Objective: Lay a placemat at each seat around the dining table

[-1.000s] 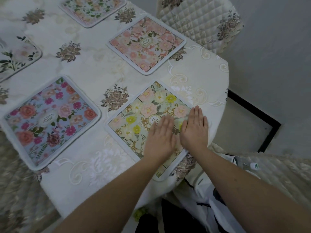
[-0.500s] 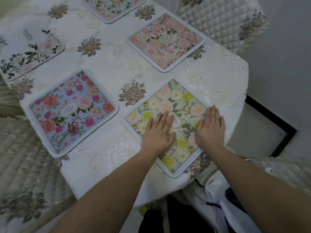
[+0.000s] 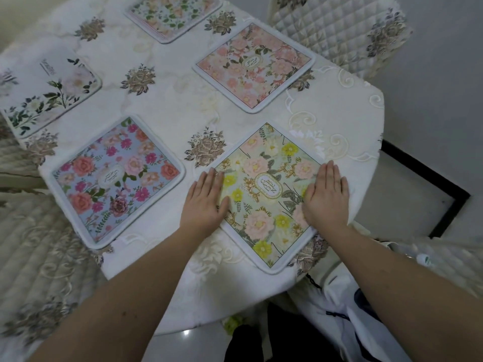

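Observation:
A green and yellow floral placemat [image 3: 266, 194] lies flat at the near corner of the dining table [image 3: 172, 105]. My left hand [image 3: 206, 202] presses flat on its left edge with straight fingers. My right hand [image 3: 326, 197] presses flat on its right edge. A blue floral placemat [image 3: 115, 178] lies to the left, a pink one [image 3: 254, 66] beyond, a white one with dark leaves [image 3: 49, 90] at the far left, and a pale green one [image 3: 172, 14] at the far end.
A cream embroidered cloth covers the table. A quilted chair back [image 3: 337, 30] stands at the far right, and a padded seat [image 3: 34, 257] is at the near left. White cloth and a dark bag [image 3: 347, 317] lie by my legs. A black-framed floor panel [image 3: 423, 189] is to the right.
My hands have slid apart from the middle of the green and yellow placemat to its left and right edges. The view has shifted so the table sits further right.

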{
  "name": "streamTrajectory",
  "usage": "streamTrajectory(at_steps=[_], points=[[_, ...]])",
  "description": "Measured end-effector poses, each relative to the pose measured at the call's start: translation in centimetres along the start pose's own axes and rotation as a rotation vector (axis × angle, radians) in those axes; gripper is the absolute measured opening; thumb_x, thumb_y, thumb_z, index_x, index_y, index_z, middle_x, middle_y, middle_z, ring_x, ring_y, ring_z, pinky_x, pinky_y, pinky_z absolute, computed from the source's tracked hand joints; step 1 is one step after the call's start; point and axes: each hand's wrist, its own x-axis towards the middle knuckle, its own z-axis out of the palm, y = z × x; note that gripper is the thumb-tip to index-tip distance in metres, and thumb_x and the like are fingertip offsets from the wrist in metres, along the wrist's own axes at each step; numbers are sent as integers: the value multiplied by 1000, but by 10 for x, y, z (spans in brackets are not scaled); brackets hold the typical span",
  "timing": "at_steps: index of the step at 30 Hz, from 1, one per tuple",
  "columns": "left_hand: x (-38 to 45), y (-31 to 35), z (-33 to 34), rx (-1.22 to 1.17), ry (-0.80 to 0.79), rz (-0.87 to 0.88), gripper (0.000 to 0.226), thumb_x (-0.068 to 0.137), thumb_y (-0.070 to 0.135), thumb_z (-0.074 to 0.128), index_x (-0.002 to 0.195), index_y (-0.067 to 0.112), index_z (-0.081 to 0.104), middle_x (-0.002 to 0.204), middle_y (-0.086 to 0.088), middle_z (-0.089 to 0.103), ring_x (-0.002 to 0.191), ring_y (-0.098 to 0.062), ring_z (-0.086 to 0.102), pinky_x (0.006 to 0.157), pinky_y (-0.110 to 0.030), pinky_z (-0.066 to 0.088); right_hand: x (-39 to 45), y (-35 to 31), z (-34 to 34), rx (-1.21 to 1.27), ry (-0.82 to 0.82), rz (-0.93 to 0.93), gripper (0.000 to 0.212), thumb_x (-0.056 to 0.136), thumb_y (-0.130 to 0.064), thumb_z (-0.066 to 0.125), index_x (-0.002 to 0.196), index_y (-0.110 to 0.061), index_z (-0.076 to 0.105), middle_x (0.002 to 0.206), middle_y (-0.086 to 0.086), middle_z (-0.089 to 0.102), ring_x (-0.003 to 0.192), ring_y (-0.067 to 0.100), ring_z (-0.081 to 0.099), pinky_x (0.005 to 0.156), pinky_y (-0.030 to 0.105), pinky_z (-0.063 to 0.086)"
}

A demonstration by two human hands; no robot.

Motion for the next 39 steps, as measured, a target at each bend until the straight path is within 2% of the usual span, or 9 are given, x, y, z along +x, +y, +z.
streamTrajectory(at_steps=[7,9,12,17,22,28,33,36,39], points=[[-9,-23,-7,12,-49,-72,71,96,65,7,157,33,-8,164,12,-15,151,-8,-15,124,-32,-3,-3,0,-4,16,-13,-20,64,96,-31,23,151,2,27,159,17,26,147,27,24,121,46,15],[-12,-30,-11,57,-94,-83,73,94,66,1,157,31,-11,163,13,-17,150,-6,-15,123,-31,-4,-2,0,-6,20,-20,-25,65,96,-32,22,151,2,26,159,18,26,147,28,23,121,46,14],[-14,-30,-19,138,-132,-82,71,97,64,4,157,29,-11,163,13,-16,149,-5,-14,123,-32,-6,-1,1,-8,22,-54,-28,67,95,-33,21,151,4,26,159,20,25,147,30,23,121,47,14],[-13,-21,-26,211,-194,-130,70,97,60,1,156,27,-14,161,11,-21,151,-9,-14,121,-32,-9,1,1,-9,6,-139,-20,70,96,-37,14,153,2,17,161,21,14,150,34,10,121,50,4],[-11,-19,-26,222,-239,-154,66,100,56,1,153,25,-21,162,7,-23,150,-10,-18,122,-33,-11,-2,12,-14,20,-185,-89,73,94,-44,16,153,-2,23,160,24,15,149,40,9,121,50,2],[-12,-22,-20,152,-199,-120,64,99,55,-1,151,27,-24,161,6,-27,148,-11,-23,122,-35,-11,-8,36,-23,-39,-254,-128,70,99,-52,10,158,-15,4,165,11,-4,152,25,-5,121,38,-6],[-14,-29,-21,106,-197,-104,69,97,59,-2,154,25,-20,163,4,-25,150,-14,-20,124,-40,-5,-26,29,-46,-82,-355,-10,64,104,-43,22,157,-14,2,165,8,-4,152,21,-2,122,41,1],[-14,-16,-34,110,-242,-131,65,103,53,12,158,25,-9,166,0,-13,153,-20,-8,122,-54,6,-53,10,-62,-88,-417,45,61,105,-41,24,157,-13,7,165,7,1,152,22,1,122,43,3],[-29,6,-55,111,-207,-52,61,104,50,18,159,28,2,167,-1,-1,154,-21,-1,118,-61,8,-88,-16,-77,-93,-403,52,61,105,-44,19,157,-16,7,165,5,5,152,22,4,122,43,5]])
